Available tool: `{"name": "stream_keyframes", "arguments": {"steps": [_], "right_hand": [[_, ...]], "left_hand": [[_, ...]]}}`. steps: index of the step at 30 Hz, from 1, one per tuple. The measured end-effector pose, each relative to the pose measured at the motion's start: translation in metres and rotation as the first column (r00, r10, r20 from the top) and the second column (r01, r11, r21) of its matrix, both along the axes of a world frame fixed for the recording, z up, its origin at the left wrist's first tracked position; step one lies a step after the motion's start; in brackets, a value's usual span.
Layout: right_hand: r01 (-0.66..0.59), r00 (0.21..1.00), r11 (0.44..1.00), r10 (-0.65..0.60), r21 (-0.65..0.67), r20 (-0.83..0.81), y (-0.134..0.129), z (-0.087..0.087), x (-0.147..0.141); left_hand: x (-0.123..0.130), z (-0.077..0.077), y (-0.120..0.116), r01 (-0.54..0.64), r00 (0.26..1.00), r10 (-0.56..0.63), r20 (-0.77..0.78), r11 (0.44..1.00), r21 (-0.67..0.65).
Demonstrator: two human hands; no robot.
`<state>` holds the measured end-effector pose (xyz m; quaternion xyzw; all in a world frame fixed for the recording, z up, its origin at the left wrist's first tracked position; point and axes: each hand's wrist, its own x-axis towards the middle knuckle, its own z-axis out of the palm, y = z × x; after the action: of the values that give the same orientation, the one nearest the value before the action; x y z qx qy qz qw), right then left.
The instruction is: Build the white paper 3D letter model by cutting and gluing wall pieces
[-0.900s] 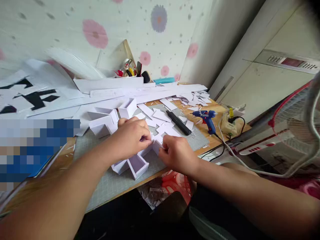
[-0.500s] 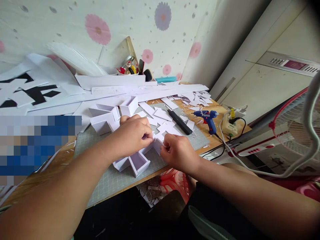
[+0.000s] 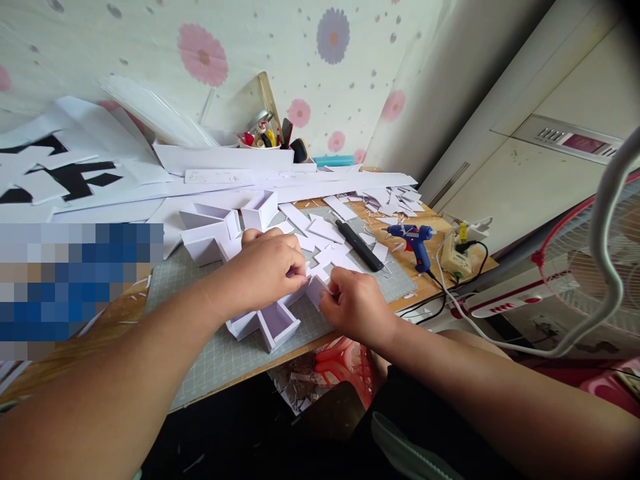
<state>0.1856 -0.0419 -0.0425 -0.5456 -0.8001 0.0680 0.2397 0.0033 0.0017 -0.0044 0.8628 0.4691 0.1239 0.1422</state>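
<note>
My left hand [image 3: 274, 263] is closed, thumb and fingers pinching the upper rim of a white, thin-walled, angular card structure [image 3: 279, 320]. My right hand [image 3: 356, 301] is curled shut on the end of the same structure's right wall. The structure lies open side up near the front edge of a grey gridded cutting mat [image 3: 215, 363], on a wooden table [image 3: 125, 320]. More white hollow card forms [image 3: 203, 243] stand beyond my left wrist; my hand hides the middle, so I cannot tell whether they join what I grip.

Just past my knuckles lie flat white card offcuts [image 3: 325, 230], with a black cylindrical tool [image 3: 359, 247] slanting beside them. Farther right, a blue glue gun [image 3: 414, 241] rests on the wood, near a cream power strip [image 3: 456, 257] with plugs in it. Long white card strips [image 3: 345, 181] run along the back, before a round tub of tools [image 3: 260, 141].
</note>
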Motion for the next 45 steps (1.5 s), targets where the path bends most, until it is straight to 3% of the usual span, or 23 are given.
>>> {"name": "stream_keyframes", "arguments": {"steps": [15,24,33,45], "right_hand": [[-0.02,1.0,0.987,0.023,0.162,-0.015,-0.001,-0.009,0.0],[-0.098,0.994,0.993,0.101,0.062,-0.034,0.0,-0.005,0.003],[-0.166,0.984,0.973,0.153,-0.162,-0.089,0.002,0.015,0.008],[-0.171,0.984,0.973,0.177,-0.156,0.03,0.003,0.016,0.004]], "left_hand": [[0.0,-0.001,-0.001,0.001,1.0,-0.001,0.0,1.0,-0.001],[-0.001,-0.003,-0.001,0.015,0.999,-0.016,0.031,0.999,0.036],[-0.002,0.0,-0.004,0.019,0.999,-0.017,-0.029,0.999,0.049],[0.001,-0.003,-0.003,-0.023,1.0,0.023,-0.004,1.0,-0.004]]}}
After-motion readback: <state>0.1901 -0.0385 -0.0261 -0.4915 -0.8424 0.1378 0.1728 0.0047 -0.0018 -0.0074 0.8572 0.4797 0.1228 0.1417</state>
